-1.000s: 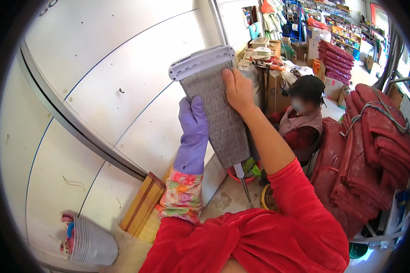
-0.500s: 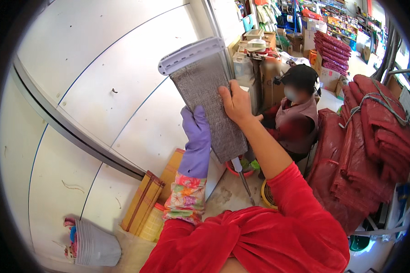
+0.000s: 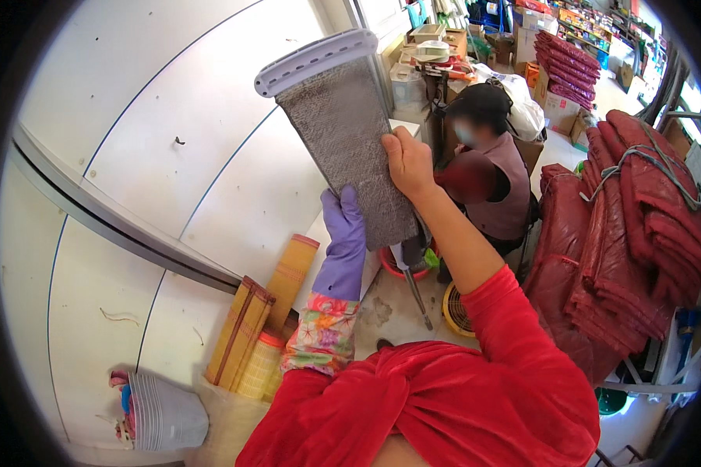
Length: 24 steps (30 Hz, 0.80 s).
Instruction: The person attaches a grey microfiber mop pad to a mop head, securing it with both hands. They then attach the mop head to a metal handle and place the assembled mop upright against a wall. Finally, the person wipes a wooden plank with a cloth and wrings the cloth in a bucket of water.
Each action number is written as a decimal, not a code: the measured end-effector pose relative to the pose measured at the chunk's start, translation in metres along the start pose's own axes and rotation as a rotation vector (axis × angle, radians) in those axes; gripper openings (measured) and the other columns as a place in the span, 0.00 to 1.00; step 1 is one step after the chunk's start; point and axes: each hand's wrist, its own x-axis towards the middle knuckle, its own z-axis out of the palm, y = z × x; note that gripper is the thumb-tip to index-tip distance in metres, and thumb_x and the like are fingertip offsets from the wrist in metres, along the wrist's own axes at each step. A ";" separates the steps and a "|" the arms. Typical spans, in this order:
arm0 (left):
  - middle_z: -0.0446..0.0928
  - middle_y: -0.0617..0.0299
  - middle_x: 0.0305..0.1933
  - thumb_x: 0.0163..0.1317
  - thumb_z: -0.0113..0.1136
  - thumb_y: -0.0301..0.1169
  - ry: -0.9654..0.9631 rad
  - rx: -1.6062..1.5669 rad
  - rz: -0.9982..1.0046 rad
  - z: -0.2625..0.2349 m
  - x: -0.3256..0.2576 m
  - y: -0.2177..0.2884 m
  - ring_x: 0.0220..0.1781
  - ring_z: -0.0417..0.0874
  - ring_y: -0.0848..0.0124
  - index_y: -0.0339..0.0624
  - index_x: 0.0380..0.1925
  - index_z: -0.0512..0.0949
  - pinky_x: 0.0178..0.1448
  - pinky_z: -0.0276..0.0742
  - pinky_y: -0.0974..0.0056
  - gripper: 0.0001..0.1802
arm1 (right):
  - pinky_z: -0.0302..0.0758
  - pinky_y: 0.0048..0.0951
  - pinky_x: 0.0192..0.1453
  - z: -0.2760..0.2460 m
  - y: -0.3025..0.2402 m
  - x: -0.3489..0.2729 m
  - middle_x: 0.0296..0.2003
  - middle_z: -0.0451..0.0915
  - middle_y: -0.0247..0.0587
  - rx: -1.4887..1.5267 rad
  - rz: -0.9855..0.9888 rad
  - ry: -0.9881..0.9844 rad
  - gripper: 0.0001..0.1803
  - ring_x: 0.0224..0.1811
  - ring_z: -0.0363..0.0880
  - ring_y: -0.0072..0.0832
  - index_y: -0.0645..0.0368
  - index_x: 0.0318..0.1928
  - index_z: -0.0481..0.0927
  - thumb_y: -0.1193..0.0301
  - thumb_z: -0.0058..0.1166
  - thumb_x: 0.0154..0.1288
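Mop head, grey pad, lilac frame

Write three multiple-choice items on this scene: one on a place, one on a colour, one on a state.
1. Where is the bare right hand?
A. on the right edge of the grey flat mop pad with a lilac plastic end
B. on the floor
C. on the stacked dark red cushions

2. What colour is the rubber glove on the left hand?
A. yellow
B. purple
C. black

3. How is the mop pad held?
A. lying flat on the floor
B. rolled up
C. raised upright, lilac end on top

Answers: 1 A, its fingers curl round that edge. 2 B, the glove is purple above a floral cuff. 3 C, both hands hold it up before the white panelled wall.
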 end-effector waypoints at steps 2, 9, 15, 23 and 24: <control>0.76 0.57 0.46 0.71 0.48 0.45 -0.029 -0.004 -0.015 -0.001 -0.008 -0.018 0.45 0.75 0.69 0.33 0.51 0.70 0.52 0.72 0.64 0.23 | 0.69 0.45 0.30 0.000 0.003 -0.002 0.22 0.72 0.55 0.011 0.002 -0.027 0.22 0.27 0.74 0.55 0.60 0.30 0.70 0.52 0.48 0.69; 0.77 0.58 0.41 0.71 0.48 0.44 -0.027 0.061 -0.029 0.000 -0.034 -0.042 0.42 0.76 0.70 0.32 0.47 0.72 0.48 0.73 0.64 0.22 | 0.70 0.48 0.30 -0.002 0.031 -0.058 0.23 0.75 0.54 -0.147 0.071 -0.090 0.21 0.29 0.77 0.55 0.59 0.33 0.72 0.52 0.49 0.67; 0.77 0.57 0.40 0.71 0.49 0.43 -0.050 0.116 -0.031 -0.002 -0.041 -0.066 0.39 0.75 0.70 0.34 0.47 0.72 0.45 0.73 0.65 0.20 | 0.70 0.48 0.32 -0.002 0.048 -0.062 0.24 0.76 0.55 -0.031 0.166 -0.162 0.21 0.31 0.77 0.55 0.60 0.34 0.72 0.52 0.49 0.68; 0.78 0.56 0.39 0.69 0.53 0.43 -0.068 -0.050 -0.138 -0.005 -0.049 -0.101 0.40 0.77 0.70 0.34 0.45 0.71 0.46 0.74 0.64 0.20 | 0.71 0.46 0.32 0.002 0.088 -0.129 0.24 0.75 0.54 -0.181 0.210 -0.288 0.22 0.30 0.76 0.54 0.60 0.34 0.72 0.50 0.50 0.67; 0.78 0.55 0.39 0.68 0.54 0.44 -0.071 -0.026 -0.158 -0.008 -0.052 -0.106 0.40 0.78 0.70 0.33 0.45 0.71 0.46 0.75 0.63 0.21 | 0.71 0.45 0.31 0.005 0.090 -0.128 0.24 0.75 0.54 -0.202 0.185 -0.278 0.22 0.29 0.76 0.53 0.59 0.34 0.72 0.51 0.50 0.67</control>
